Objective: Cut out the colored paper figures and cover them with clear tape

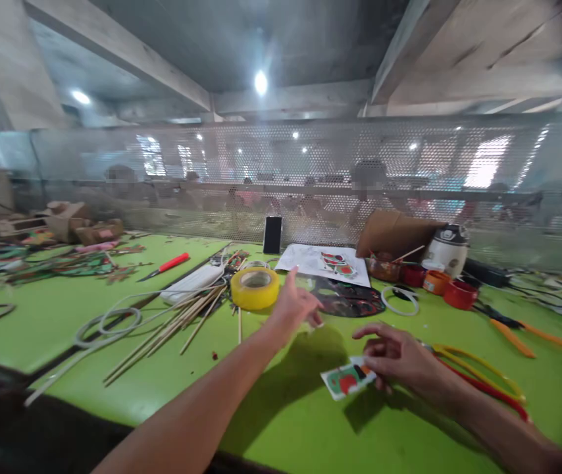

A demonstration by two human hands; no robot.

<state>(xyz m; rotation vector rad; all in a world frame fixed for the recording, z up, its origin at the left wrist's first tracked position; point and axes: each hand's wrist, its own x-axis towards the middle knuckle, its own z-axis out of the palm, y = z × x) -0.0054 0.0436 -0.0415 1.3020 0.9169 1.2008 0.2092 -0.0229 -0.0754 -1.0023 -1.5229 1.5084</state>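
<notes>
My left hand (295, 306) reaches over the green table, index finger stretched out and the other fingers loosely bent, with nothing visible held in them. Just beyond it lie a dark, paint-stained oval board (355, 299) and a white paper sheet (298, 255) bearing red and green cut-outs (336, 263). A yellow tape roll (255, 288) is to its left. Between thumb and fingers, my right hand (397, 355) pinches a small printed card (345, 380) in green, red and white, held slightly above the tabletop. Red-and-yellow handled scissors or pliers (483, 382) lie beside that wrist.
Thin wooden sticks (172, 329), a white power strip (192, 284) with its cable and a red-handled knife (173, 263) lie at left. Paint jars (460, 294), orange-handled pliers (512, 337) and a white tape ring (399, 300) are right. A phone (272, 235) stands before a mesh partition (202, 197).
</notes>
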